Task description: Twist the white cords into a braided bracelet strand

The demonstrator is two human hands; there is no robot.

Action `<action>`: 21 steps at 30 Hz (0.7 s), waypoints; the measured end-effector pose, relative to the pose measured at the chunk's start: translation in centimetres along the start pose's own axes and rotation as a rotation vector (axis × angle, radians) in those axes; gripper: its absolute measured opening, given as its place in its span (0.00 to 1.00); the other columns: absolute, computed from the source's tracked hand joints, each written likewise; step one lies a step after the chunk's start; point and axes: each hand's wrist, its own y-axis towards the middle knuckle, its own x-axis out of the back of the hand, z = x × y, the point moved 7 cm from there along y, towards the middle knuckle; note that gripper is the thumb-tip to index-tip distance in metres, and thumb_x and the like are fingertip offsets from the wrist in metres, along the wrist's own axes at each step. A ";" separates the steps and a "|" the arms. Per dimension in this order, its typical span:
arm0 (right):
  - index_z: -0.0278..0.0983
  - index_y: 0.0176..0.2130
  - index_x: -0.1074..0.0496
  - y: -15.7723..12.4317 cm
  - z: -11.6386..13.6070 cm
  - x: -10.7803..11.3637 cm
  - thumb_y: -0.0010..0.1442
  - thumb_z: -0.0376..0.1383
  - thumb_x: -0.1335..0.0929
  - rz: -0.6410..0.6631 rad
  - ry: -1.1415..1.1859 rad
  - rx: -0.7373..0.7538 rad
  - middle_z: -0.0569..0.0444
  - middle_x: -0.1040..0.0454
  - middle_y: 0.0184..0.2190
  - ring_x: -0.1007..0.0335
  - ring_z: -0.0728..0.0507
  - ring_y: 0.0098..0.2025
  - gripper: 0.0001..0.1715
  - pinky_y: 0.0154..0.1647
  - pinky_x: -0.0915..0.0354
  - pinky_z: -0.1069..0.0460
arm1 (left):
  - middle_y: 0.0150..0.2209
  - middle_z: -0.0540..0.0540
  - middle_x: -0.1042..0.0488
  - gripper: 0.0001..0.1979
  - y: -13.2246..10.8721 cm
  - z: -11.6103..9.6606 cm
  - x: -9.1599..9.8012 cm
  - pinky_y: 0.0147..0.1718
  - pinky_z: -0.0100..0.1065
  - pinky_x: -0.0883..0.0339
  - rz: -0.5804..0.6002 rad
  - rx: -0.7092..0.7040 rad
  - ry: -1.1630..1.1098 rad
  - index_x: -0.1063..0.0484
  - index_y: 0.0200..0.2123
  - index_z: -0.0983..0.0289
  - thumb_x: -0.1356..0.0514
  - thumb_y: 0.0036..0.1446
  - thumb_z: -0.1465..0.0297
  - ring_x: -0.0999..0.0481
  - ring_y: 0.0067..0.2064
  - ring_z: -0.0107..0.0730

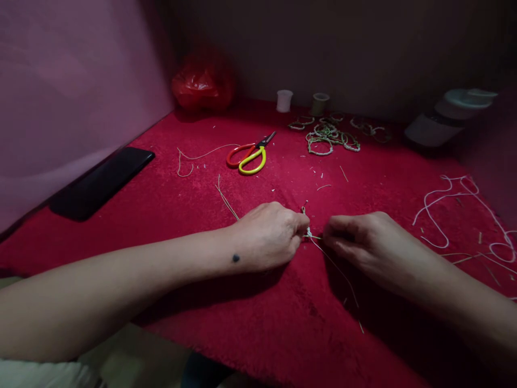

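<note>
Close to the middle of the red cloth, a small knotted white and green cord lies between my two hands. My left hand is closed with its fingertips pinching the cord at its left side. Just to the right, my right hand is closed too, pinching a green strand that runs out of the knot. A thin white strand trails from the knot toward the lower right. Past my left hand, loose tan cord ends stick up and to the left. My fingers hide part of the cord.
Red-and-yellow-handled scissors lie beyond my hands. Behind are finished braided loops, a white spool, an olive spool and a red plastic bag. A phone lies left; a bottle and loose pink-white cord lie right.
</note>
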 end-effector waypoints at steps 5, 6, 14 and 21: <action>0.37 0.27 0.32 -0.6 0.8 0.8 0.54 0.34 0.36 -0.162 -0.217 0.015 0.53 0.31 0.25 0.38 0.49 0.24 0.05 0.24 0.45 0.54 | 0.22 0.52 0.30 0.10 0.1 0.1 0.0 0.24 0.28 0.46 0.008 0.018 -0.030 0.28 0.30 0.64 0.49 0.54 0.72 0.37 0.22 0.24; 0.37 0.29 0.31 -0.6 1.0 0.8 0.53 0.33 0.35 -0.180 -0.198 0.012 0.53 0.30 0.25 0.37 0.49 0.24 0.03 0.24 0.44 0.54 | 0.22 0.52 0.30 0.10 0.1 0.2 0.0 0.24 0.28 0.46 0.009 0.019 -0.038 0.28 0.30 0.64 0.49 0.54 0.71 0.37 0.22 0.24; 0.37 0.26 0.30 0.2 1.3 0.0 0.53 0.31 0.36 -0.151 0.121 -0.024 0.56 0.30 0.19 0.37 0.51 0.19 0.06 0.19 0.43 0.56 | 0.24 0.52 0.30 0.09 -0.1 0.5 0.1 0.24 0.28 0.46 -0.014 0.027 -0.110 0.30 0.31 0.64 0.49 0.55 0.70 0.36 0.24 0.24; 0.37 0.25 0.36 0.0 -0.1 -1.7 0.57 0.37 0.38 0.032 0.552 -0.234 0.62 0.41 0.12 0.46 0.54 0.11 0.11 0.09 0.50 0.58 | 0.20 0.50 0.32 0.10 -0.2 0.7 0.9 0.21 0.26 0.45 0.073 0.138 -0.338 0.32 0.25 0.66 0.49 0.54 0.71 0.36 0.20 0.21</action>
